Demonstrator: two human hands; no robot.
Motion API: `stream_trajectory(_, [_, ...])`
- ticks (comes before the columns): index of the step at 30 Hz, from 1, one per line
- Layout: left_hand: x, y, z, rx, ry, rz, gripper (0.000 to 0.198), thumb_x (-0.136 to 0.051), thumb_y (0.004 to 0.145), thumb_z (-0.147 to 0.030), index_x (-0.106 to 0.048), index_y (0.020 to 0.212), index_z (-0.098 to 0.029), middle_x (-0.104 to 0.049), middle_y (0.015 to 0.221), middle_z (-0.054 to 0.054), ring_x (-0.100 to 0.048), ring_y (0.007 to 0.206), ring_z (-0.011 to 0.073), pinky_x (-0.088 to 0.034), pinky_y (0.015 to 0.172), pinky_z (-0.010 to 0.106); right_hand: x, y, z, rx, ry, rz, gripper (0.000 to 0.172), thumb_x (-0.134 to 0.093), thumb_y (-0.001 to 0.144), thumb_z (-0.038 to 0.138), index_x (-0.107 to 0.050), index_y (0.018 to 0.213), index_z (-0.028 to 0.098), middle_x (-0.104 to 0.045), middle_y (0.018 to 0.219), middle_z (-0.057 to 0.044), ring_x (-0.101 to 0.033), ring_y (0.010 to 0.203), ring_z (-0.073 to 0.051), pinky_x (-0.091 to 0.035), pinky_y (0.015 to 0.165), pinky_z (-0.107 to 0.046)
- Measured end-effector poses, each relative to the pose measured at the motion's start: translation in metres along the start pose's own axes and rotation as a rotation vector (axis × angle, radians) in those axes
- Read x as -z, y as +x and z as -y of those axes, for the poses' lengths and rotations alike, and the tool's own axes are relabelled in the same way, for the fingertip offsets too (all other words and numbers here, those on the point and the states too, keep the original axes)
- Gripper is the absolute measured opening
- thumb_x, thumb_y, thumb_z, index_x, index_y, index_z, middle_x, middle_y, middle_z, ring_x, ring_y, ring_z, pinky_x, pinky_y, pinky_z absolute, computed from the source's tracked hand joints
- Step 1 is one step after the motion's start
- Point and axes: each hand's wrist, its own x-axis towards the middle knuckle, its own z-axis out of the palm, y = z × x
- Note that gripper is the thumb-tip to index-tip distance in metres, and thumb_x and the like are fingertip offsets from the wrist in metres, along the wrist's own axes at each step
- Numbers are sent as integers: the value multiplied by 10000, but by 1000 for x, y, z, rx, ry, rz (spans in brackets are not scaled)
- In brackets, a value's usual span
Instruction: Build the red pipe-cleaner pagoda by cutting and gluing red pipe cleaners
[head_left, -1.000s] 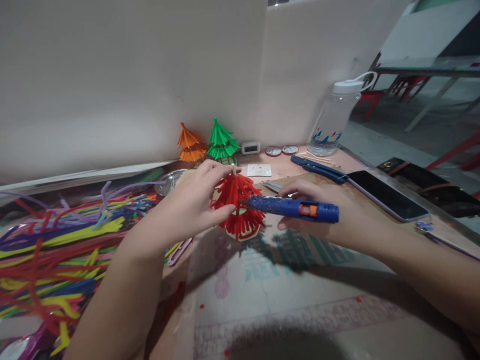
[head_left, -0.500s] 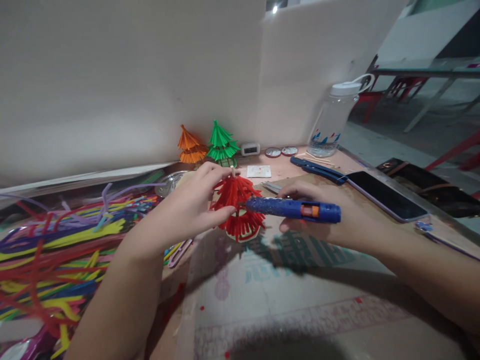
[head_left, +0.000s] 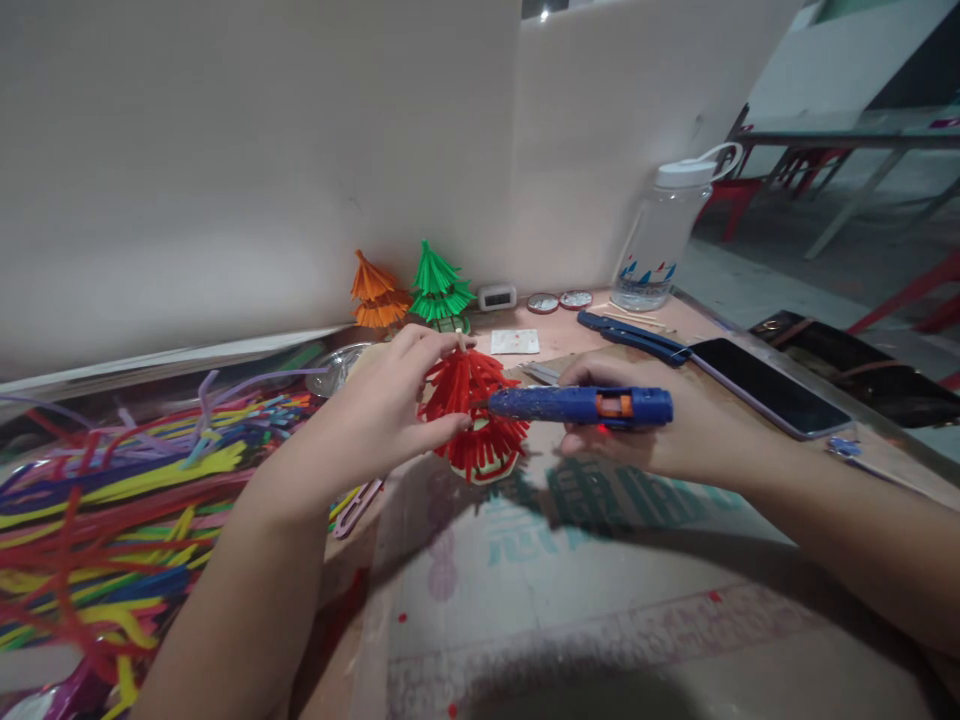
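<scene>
In the middle of the table stands a small red pipe-cleaner tree [head_left: 489, 437] with two fringed tiers, on a pale base. My left hand [head_left: 405, 390] holds it from the left, fingers at the top and thumb at the gap between the tiers. A blue glue gun [head_left: 555, 404] with an orange part inside is gripped in my right hand [head_left: 622, 435]. Its nozzle points left and meets the tree near that gap; whether it touches is hard to tell. The gun hides part of my right fingers. A red light glows under its body.
Pipe cleaners [head_left: 135, 510] in many colours heap at the left. Behind stand an orange tree [head_left: 377, 295] and a green tree [head_left: 441, 290]. A water bottle [head_left: 651, 240], blue-handled cutter [head_left: 634, 338] and phone [head_left: 765, 385] lie or stand right. Cardboard [head_left: 540, 610] covers the front.
The glue gun has tilted a little, and a red glow now shows beneath it. The view has shifted slightly. My left hand keeps its hold on the red tree.
</scene>
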Motion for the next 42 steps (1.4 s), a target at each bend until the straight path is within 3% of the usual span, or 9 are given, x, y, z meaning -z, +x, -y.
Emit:
stream_trajectory(4, [0,0,-2,3,4,1,496,-692,893,-335,-514,1344,-227,-558,1314,109,-576,1187,279,-484,1024,461,-1,0,-2,49,-65,-37,243,-751,854,362,-627,990,203,-717,843,-5,-642,676,-140,-417,572,-231])
stream_trajectory(10, [-1,1,-5,21,4,8,477,-681,901,-333,-515,1338,-240,-573,1298,104,-590,1138,267,-504,970,438,-1,-2,-2,-21,-58,9,293,-722,868,397,-647,1090,222,-748,902,-22,-693,770,-182,-465,633,-263])
stream_trajectory(17, [-1,1,-5,15,-7,8,484,-685,901,-347,-520,1340,-230,-567,1311,99,-580,1174,270,-489,1004,441,-1,-1,2,-51,-148,-35,261,-716,850,449,-673,1023,259,-724,844,-8,-663,711,-201,-468,609,-294])
stream_trajectory(30, [-1,0,-4,-2,7,7,499,-665,919,-379,-496,1364,-228,-563,1320,106,-581,1174,265,-490,994,435,-3,-1,0,-14,-109,-89,242,-753,832,386,-670,1003,237,-711,831,6,-625,670,-151,-435,595,-246])
stream_trajectory(38, [-1,0,-4,-8,2,11,495,-656,918,-371,-486,1366,-243,-559,1319,99,-577,1188,268,-487,1006,440,-3,1,1,-10,-77,-127,285,-762,819,427,-696,995,213,-737,886,-32,-655,722,-174,-462,622,-256])
stream_trajectory(42, [-1,0,-4,1,21,12,513,-655,917,-377,-479,1377,-234,-555,1331,101,-569,1201,273,-479,1020,446,-3,2,2,2,-66,-146,242,-779,794,368,-682,939,201,-731,866,-26,-655,722,-166,-490,644,-259])
